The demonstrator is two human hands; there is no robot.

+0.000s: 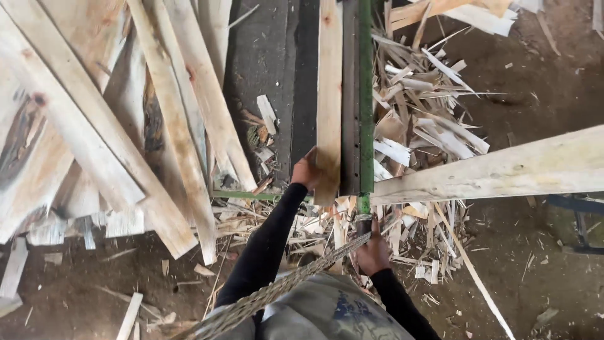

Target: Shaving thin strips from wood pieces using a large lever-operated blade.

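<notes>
Braided rope crosses my lap, nearest. Big beam lies right; plank on the saw bed. Left hand presses the plank's near end, right hand wraps the green handle (fingers closed).

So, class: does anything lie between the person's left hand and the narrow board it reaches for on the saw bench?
Nothing visible: the left hand already touches the near end of the narrow board, which lies along the green rail.
</notes>
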